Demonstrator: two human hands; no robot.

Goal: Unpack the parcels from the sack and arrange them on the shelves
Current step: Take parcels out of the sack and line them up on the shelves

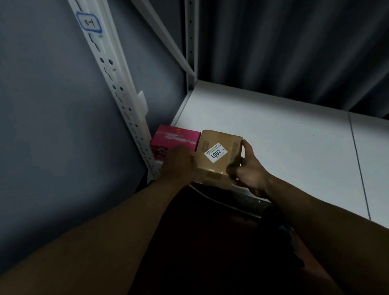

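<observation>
A brown cardboard parcel (219, 155) with a white "2001" label rests on the front left part of the white shelf (293, 144). My left hand (178, 163) presses against its left side, and my right hand (248, 166) grips its right front corner, thumb along the right edge. A pink box (176, 137) stands just left of the parcel, in the shelf's left corner, partly hidden by my left hand. No sack is in view.
A white perforated upright (113, 79) with a handwritten tag "3-1" (89, 24) rises at the shelf's left front. A diagonal brace and rear upright (190, 38) stand behind. Grey wall to the left, dark curtain behind. The shelf stretches right, with a seam (359, 169).
</observation>
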